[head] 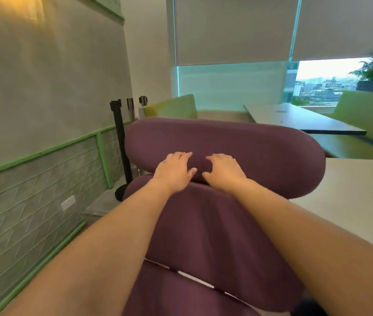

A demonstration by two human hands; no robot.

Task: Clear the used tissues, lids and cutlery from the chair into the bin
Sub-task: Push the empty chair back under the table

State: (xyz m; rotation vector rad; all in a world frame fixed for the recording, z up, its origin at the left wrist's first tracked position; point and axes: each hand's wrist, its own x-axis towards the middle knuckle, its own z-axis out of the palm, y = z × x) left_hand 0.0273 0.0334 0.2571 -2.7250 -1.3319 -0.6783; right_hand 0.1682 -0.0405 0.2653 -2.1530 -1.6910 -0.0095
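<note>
While pressed on the purple chair (226, 142), both hands (174, 171) (225, 171), grip released.

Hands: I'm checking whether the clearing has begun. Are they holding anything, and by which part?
No litter. The left hand and right hand rest on the chair backrest's front, fingers loosely curved.

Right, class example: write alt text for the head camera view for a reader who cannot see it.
Two bare hands, the left hand and the right hand, rest side by side on the padded backrest of a purple chair. No tissues, lids, cutlery or bin are visible. A pale table stands to the right, and a black barrier post by the wall.
</note>
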